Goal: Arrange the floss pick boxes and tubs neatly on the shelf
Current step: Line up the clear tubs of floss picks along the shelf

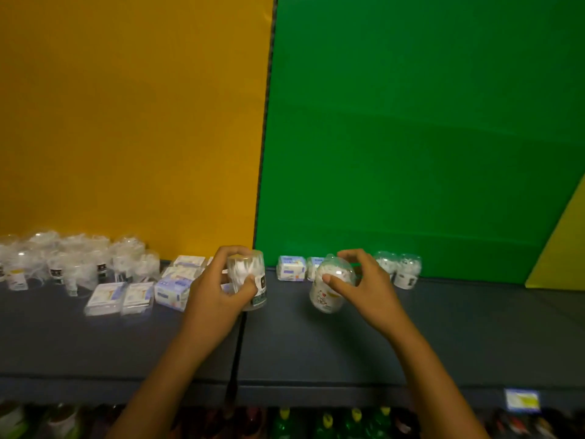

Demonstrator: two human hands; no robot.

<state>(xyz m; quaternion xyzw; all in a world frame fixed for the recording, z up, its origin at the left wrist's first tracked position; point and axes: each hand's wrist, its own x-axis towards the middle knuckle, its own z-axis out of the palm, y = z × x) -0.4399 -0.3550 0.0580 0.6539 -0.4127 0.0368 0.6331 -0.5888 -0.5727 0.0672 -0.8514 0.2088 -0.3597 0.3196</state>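
1. Head view: my left hand (pixel 218 289) grips a clear tub (pixel 250 280) upright above the shelf (pixel 316 350)
2. My right hand (pixel 364 286) pinches a tilted second tub (pixel 329 293); flat boxes (pixel 120 297) lie left, two more tubs (pixel 399 269) stand just right

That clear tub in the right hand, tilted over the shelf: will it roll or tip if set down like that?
Probably. The clear tub looks round with a domed top and leans, so it may tip and roll. It seems light, pinched by the right hand. Smooth plastic may slip.
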